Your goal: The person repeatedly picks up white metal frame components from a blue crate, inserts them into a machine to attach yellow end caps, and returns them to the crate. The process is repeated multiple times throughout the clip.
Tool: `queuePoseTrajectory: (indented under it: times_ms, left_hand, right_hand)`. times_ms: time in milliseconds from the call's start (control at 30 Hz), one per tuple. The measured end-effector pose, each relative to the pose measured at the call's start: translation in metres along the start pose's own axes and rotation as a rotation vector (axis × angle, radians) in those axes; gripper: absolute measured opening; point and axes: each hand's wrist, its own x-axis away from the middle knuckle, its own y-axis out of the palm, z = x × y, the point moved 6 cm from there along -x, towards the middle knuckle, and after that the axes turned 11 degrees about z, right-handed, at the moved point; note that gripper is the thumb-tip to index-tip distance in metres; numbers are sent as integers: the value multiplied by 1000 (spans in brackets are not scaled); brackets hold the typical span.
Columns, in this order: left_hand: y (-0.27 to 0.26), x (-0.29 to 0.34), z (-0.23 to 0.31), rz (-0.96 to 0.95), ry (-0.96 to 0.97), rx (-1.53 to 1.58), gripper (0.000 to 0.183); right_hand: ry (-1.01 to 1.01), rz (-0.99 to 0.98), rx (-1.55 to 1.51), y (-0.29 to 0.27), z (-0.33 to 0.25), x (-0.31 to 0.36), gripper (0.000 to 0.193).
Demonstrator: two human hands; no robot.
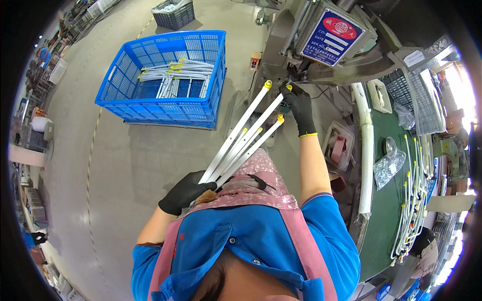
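While the left hand (186, 193), in a black glove, is clamped around the near ends of a few long white tubes (235, 134), the right hand (299, 105), gloved the same way, is up at the far end of the middle one. Its fingers are right by that tube's yellow cap (288, 88), but honestly I can't tell if they're pinched shut on it or just touching. So the tubes are slanting up and away in front of the pink apron (258, 168), yellow ends pointing at a big grey machine (283, 37), with the middle one closest to it. Off to the left there's a blue crate (165, 109) on the floor with a pile of similar white pieces (186, 75) inside, and over on the right a green bench (381, 215) has a clear plastic bag (389, 168) and a bunch of bent white rods (411, 205) on it
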Motion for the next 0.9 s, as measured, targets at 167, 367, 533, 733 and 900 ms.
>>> queuePoseTrajectory:
  times_ms: [167, 367, 533, 733, 900]
  left_hand:
    - [2, 5, 6, -41, 1, 60, 34]
    - [5, -5, -12, -43, -13, 113, 33]
    - [6, -8, -25, -109, -90, 132, 38]
    - [9, -6, -20, -44, -1, 135, 34]
    - [7, -5, -23, -20, -8, 88, 34]
  right_hand:
    - [181, -123, 42, 3, 9, 8, 37]
    - [391, -214, -189, -1, 40, 42, 30]
    - [363, -203, -240, 6, 67, 66, 30]
    - [402, -261, -405, 25, 83, 67, 25]
    - [399, 111, -411, 19, 113, 69, 22]
